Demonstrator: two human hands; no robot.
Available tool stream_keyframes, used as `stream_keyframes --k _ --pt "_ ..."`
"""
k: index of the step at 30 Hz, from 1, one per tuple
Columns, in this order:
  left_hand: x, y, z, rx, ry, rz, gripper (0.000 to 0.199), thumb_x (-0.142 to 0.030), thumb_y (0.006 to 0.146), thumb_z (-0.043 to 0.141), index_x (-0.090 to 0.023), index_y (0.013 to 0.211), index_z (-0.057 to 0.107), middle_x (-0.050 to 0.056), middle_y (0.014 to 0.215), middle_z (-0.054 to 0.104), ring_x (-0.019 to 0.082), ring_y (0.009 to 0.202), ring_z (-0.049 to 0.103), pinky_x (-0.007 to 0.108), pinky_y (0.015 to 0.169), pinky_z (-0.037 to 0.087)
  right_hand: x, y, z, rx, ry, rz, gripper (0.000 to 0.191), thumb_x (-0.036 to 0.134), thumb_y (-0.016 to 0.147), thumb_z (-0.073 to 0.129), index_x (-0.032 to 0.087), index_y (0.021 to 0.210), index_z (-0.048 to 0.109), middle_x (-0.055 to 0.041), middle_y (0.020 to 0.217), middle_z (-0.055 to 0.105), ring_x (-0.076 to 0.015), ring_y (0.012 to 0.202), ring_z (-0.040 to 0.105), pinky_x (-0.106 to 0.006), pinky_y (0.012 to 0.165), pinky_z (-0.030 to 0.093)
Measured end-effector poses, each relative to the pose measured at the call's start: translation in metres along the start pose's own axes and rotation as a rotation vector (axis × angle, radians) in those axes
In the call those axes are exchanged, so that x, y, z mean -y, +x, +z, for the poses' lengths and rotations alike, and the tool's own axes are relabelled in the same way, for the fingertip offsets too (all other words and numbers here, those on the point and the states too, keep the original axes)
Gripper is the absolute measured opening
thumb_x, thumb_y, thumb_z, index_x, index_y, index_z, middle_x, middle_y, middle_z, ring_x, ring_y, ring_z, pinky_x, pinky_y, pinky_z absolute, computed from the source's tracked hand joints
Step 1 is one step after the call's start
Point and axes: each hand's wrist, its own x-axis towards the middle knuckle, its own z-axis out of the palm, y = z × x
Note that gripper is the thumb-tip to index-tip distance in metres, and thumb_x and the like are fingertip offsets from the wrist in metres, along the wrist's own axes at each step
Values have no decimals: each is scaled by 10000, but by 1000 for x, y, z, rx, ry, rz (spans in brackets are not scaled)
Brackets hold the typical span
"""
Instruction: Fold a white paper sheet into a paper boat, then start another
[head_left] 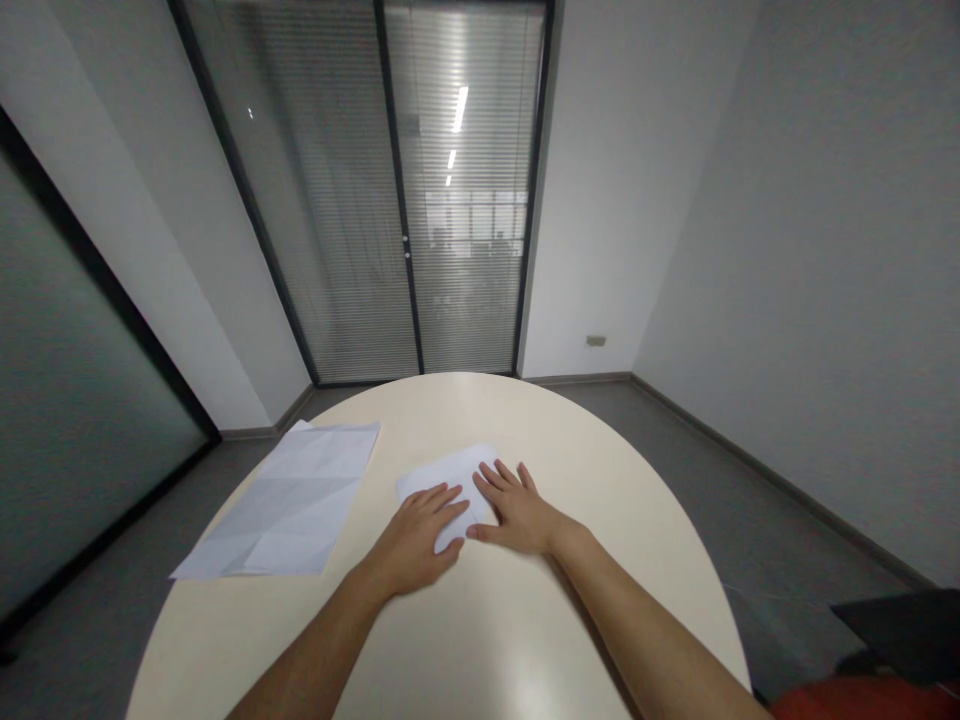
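Note:
A small white sheet of paper (450,468), perhaps folded, lies on the round cream table (465,640) in front of me. My left hand (420,538) rests on its near left part, palm down with the fingers spread. On the right side of the same paper lies my right hand (520,508), also flat with its fingers apart. Both thumbs point inward, close to each other at the near edge. The hands cover part of the paper, so its full outline is hidden.
Larger creased white sheets (300,500) lie at the table's left edge, slightly overhanging it. Beyond the table stands a glass door with blinds (465,300). A black and red object (900,630), partly cut off, is at the lower right.

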Motion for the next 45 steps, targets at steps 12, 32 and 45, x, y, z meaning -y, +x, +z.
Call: stream_keyframes --k 12,32,45 --pt "4 0 8 -73 -17 12 455 -300 916 602 -224 1364 610 86 1510 532 305 1432 445 534 1186 369 7 -1 -9 -11 55 -164 848 755 874 519 266 1556 394 -132 1624 331 -351 1525 231 -610 1221 64" --pt "10 1 5 -163 -89 -10 337 -297 940 587 -257 1262 682 46 1337 684 241 1278 600 438 1115 479 -6 0 -7 -109 30 -84 582 562 1019 357 259 1499 488 -103 1595 406 -327 1497 307 -622 1199 160" --pt "13 0 5 -143 -76 -6 285 -292 940 605 -261 1200 719 29 1347 678 231 1290 588 425 1121 473 -4 0 -6 -125 28 -77 567 549 992 440 259 1472 523 -109 1589 416 -333 1492 314 -622 1194 177"
